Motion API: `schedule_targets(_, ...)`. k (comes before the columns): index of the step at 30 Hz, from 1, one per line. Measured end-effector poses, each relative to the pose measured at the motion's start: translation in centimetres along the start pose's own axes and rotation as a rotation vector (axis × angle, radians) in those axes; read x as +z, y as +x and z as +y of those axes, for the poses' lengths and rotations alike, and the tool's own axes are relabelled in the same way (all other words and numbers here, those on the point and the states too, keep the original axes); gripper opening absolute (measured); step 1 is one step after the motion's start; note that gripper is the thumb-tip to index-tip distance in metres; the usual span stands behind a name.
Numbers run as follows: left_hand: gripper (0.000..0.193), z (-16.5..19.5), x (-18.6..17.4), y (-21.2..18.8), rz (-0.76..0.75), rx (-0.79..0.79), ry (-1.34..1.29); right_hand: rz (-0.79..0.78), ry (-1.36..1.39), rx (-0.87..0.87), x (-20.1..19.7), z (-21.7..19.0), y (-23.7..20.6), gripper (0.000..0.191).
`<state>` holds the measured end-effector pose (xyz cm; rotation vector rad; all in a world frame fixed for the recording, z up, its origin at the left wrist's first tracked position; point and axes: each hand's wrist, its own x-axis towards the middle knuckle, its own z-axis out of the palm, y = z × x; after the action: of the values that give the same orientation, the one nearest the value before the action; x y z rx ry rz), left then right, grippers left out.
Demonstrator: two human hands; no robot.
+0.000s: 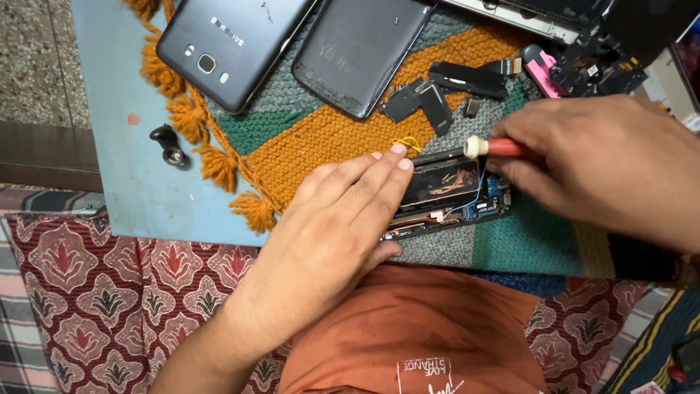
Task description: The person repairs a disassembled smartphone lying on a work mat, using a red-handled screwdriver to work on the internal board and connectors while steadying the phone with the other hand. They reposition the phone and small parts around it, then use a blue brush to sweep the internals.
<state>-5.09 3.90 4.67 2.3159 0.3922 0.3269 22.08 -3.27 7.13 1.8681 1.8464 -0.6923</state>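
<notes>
An opened phone body [452, 193] with its circuit board, a copper-coloured plate and a thin blue wire exposed lies on a knitted mat [328, 135]. My left hand [332, 233] rests flat across the phone's left part, fingers pressing it down. My right hand [605, 164] comes in from the right and grips a red-handled tool with a white cap [490, 147], its tip at the phone's upper right edge. A small yellow wire loop [407, 143] lies just above my left fingertips.
Two dark phone back covers [230, 47] [361, 55] lie at the top of the mat. Loose black phone parts [445, 91], a pink piece [541, 73] and a metal frame [539, 18] sit at upper right. A small black lens-like object [169, 144] lies on the light blue board [124, 146].
</notes>
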Motion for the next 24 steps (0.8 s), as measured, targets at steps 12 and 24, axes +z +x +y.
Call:
schedule_targets(12, 0.077, 0.0, 0.0, -0.1, -0.006, -0.011, -0.004, -0.17, -0.079, 0.089, -1.0, -0.7, 0.5, 0.026)
schedule_targets(24, 0.076, -0.2, 0.1, 0.0, -0.005, -0.013, -0.034, -0.022, 0.189, 0.128, 2.5, 3.6, -1.6, 0.03)
